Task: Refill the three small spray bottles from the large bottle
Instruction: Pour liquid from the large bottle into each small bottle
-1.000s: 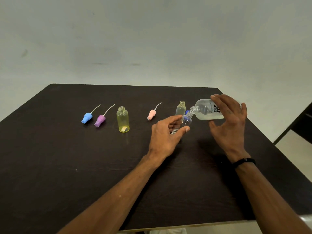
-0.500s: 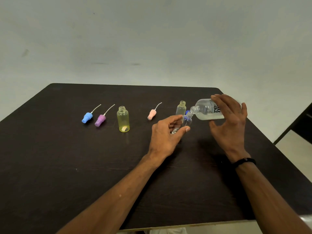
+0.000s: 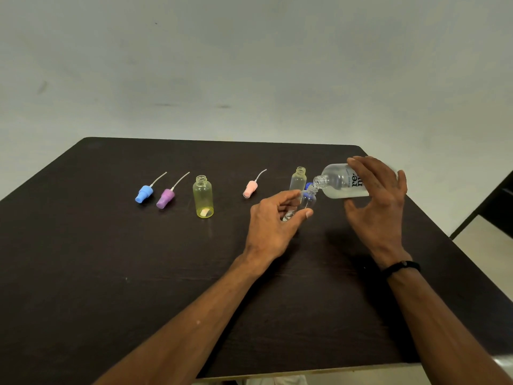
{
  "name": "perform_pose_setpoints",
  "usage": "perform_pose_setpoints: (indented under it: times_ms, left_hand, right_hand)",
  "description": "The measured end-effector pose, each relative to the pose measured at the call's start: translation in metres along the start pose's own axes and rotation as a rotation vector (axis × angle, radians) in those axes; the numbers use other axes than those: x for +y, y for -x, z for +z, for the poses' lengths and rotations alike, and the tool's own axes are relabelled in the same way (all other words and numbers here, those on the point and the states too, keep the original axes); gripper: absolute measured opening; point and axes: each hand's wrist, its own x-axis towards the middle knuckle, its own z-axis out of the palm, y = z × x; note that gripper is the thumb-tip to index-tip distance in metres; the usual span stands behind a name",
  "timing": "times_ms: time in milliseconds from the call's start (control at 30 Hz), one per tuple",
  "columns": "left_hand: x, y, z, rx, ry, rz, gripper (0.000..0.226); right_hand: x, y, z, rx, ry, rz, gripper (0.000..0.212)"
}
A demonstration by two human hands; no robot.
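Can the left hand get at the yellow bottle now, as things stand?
Probably not yet: the left hand holds a small clear bottle under the large bottle. The table between it and the yellow bottle looks free.

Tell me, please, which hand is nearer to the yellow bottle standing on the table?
Left. The left hand, holding a small clear bottle, is just right of the yellow bottle. The right hand, tilting the large bottle, is farther right.
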Motion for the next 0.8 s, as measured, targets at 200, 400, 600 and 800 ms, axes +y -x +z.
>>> perform_pose_setpoints:
  times_ms: [200, 400, 600, 800]
  left_hand:
    - [-0.0009, 0.0002, 0.0002, 0.003, 0.002, -0.004, 0.050]
    - [-0.0001, 0.0001, -0.0001, 0.002, -0.003, -0.002, 0.050]
    - [-0.0001, 0.0007, 0.0000, 0.006, -0.002, -0.005, 0.050]
    - [0.0006, 0.0006, -0.0009, -0.002, -0.013, -0.003, 0.052]
  right_hand:
    - [0.0004, 0.0005, 0.0000, 0.001, 0.004, -0.008, 0.084]
    - [0.0009, 0.0007, 0.0001, 0.003, 0.008, -0.009, 0.084]
    - [-0.0004, 0.0001, 0.0001, 0.003, 0.004, -0.006, 0.084]
    - [-0.0005, 0.0004, -0.0003, 0.003, 0.005, -0.009, 0.087]
